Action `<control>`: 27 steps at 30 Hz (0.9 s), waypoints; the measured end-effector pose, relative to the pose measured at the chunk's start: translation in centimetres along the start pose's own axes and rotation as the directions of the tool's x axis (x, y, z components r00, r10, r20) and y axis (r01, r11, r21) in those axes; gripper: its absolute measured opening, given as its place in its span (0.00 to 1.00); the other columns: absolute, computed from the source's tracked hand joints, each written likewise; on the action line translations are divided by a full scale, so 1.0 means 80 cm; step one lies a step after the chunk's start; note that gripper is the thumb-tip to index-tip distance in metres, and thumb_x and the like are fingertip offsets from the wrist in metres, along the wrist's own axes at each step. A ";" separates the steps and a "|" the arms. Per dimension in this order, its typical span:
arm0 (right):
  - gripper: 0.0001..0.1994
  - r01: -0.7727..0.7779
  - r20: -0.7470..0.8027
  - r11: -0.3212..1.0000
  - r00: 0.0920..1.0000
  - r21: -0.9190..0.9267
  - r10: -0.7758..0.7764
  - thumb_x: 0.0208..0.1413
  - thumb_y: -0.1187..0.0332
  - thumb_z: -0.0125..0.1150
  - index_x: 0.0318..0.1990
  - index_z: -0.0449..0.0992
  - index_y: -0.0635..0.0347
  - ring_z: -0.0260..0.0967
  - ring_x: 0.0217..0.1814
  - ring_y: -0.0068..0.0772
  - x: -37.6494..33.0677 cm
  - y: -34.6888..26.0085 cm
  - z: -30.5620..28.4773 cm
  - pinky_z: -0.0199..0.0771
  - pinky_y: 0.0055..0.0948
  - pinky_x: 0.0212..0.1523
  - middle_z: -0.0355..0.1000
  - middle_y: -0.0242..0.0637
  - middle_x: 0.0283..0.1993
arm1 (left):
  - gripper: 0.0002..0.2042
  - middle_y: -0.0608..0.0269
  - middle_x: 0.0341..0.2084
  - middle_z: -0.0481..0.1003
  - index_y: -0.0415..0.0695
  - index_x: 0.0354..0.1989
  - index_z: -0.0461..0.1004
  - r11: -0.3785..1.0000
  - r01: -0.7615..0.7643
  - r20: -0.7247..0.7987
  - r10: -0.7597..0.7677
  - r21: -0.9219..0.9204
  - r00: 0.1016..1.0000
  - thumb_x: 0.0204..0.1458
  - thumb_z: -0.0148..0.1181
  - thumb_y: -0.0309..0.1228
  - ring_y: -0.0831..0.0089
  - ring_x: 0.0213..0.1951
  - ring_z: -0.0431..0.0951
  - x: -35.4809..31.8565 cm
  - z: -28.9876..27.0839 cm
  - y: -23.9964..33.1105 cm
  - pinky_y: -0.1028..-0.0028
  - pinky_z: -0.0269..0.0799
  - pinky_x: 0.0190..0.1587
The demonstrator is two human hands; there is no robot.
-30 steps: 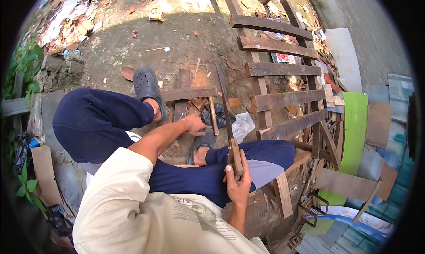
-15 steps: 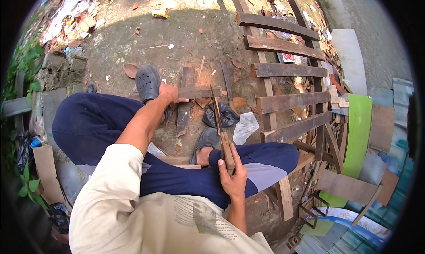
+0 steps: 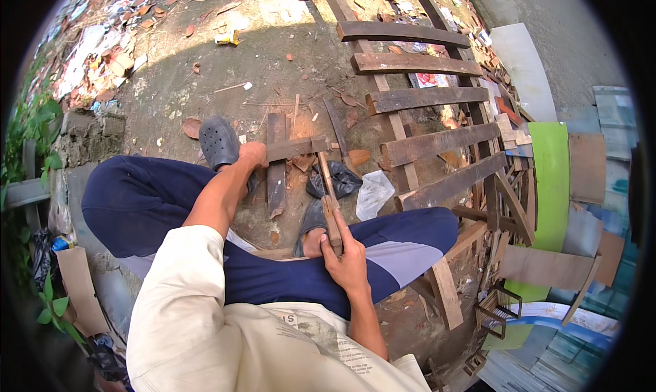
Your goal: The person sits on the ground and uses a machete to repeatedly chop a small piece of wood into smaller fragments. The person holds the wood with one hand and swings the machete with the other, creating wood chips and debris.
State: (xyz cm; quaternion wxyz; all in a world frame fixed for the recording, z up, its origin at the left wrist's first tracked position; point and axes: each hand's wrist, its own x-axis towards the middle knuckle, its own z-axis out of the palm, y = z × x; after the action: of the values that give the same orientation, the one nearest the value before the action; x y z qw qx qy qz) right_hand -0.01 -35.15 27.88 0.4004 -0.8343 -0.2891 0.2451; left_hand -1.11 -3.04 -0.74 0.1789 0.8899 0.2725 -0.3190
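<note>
Head view: left hand [image 3: 251,154] grips a wood strip [image 3: 295,147] stretching rightward; right hand [image 3: 348,259], nearer the body, clasps a blade handle [image 3: 332,218].

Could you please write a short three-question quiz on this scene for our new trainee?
1. True or false: the left hand rests on the end of a short wooden slat lying crosswise on the ground.
2. What does the right hand hold?
A. a plastic bottle
B. a long blade with a wooden handle
C. a paint brush
3. Fill in: the grey clog on the person's foot sits just to the ____ of the left hand in the picture.

Key
1. True. The hand is on the slat's left end.
2. B. The fingers close round the handle and the blade points away from the person.
3. Left.
</note>
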 end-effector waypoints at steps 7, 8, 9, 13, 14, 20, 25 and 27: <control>0.31 0.024 0.002 0.999 1.000 0.034 -0.024 0.63 0.73 0.64 0.73 0.64 0.63 0.82 0.30 0.40 -0.012 -0.005 0.000 0.79 0.36 0.37 0.79 0.50 0.29 | 0.22 0.55 0.50 0.84 0.47 0.48 0.86 0.995 0.022 0.122 -0.035 0.102 0.992 0.46 0.74 0.45 0.57 0.54 0.84 0.000 0.006 -0.005 0.62 0.80 0.54; 0.31 0.034 -0.012 0.999 0.999 0.016 -0.034 0.63 0.72 0.64 0.73 0.64 0.63 0.82 0.30 0.41 -0.013 0.004 0.004 0.79 0.36 0.37 0.78 0.51 0.29 | 0.22 0.52 0.48 0.84 0.44 0.47 0.86 0.995 0.011 0.090 -0.021 0.100 0.996 0.45 0.72 0.44 0.56 0.52 0.85 -0.005 0.006 0.002 0.62 0.81 0.52; 0.31 0.046 -0.025 0.999 0.999 -0.003 -0.046 0.63 0.72 0.64 0.73 0.64 0.63 0.82 0.30 0.43 -0.013 0.008 0.006 0.79 0.37 0.37 0.78 0.51 0.29 | 0.22 0.50 0.47 0.84 0.42 0.46 0.86 0.995 0.002 0.058 -0.008 0.098 0.998 0.45 0.70 0.43 0.55 0.51 0.85 -0.011 0.007 0.008 0.62 0.82 0.51; 0.31 -0.110 0.082 0.994 0.991 0.004 0.109 0.65 0.70 0.63 0.73 0.62 0.63 0.83 0.35 0.50 0.001 -0.022 0.003 0.79 0.41 0.38 0.79 0.56 0.33 | 0.32 0.47 0.46 0.84 0.39 0.45 0.85 0.998 -0.061 0.152 0.060 0.007 0.987 0.43 0.72 0.57 0.52 0.51 0.85 -0.006 0.017 -0.029 0.60 0.81 0.51; 0.30 -0.113 0.067 0.994 0.991 -0.010 0.113 0.65 0.70 0.63 0.73 0.62 0.63 0.83 0.36 0.52 0.003 -0.020 0.004 0.79 0.42 0.39 0.80 0.57 0.34 | 0.39 0.47 0.50 0.82 0.39 0.51 0.83 0.999 -0.054 0.207 0.054 -0.008 0.977 0.42 0.69 0.64 0.53 0.55 0.83 -0.009 0.001 -0.020 0.59 0.78 0.56; 0.28 -0.252 0.099 0.966 0.961 -0.060 0.257 0.67 0.66 0.62 0.72 0.65 0.59 0.82 0.51 0.54 0.021 -0.046 0.003 0.79 0.40 0.50 0.79 0.60 0.50 | 0.71 0.41 0.64 0.72 0.30 0.72 0.58 0.967 0.146 0.208 -0.101 -0.211 0.973 0.34 0.49 0.88 0.50 0.65 0.74 -0.030 -0.022 -0.002 0.57 0.70 0.66; 0.27 -0.305 0.068 0.948 0.948 -0.089 0.311 0.67 0.63 0.64 0.71 0.67 0.58 0.81 0.57 0.44 0.028 -0.066 -0.016 0.78 0.39 0.54 0.81 0.55 0.54 | 0.69 0.37 0.62 0.73 0.28 0.68 0.64 0.956 0.149 0.179 -0.105 -0.252 0.978 0.36 0.48 0.88 0.46 0.66 0.72 -0.021 -0.012 -0.001 0.52 0.69 0.66; 0.27 -0.284 0.069 0.954 0.954 -0.094 0.291 0.67 0.63 0.64 0.71 0.68 0.58 0.81 0.57 0.49 0.040 -0.061 -0.011 0.78 0.40 0.53 0.80 0.56 0.54 | 0.72 0.38 0.63 0.72 0.27 0.71 0.60 0.963 0.132 0.234 -0.075 -0.237 0.969 0.33 0.49 0.89 0.48 0.65 0.73 -0.018 -0.025 0.002 0.56 0.69 0.66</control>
State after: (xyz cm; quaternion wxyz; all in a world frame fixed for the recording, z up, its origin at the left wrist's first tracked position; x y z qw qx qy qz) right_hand 1.44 -30.99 31.74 0.3132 -0.8726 -0.1906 0.3227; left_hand -0.98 -2.73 1.69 0.3021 0.8033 0.3352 -0.3886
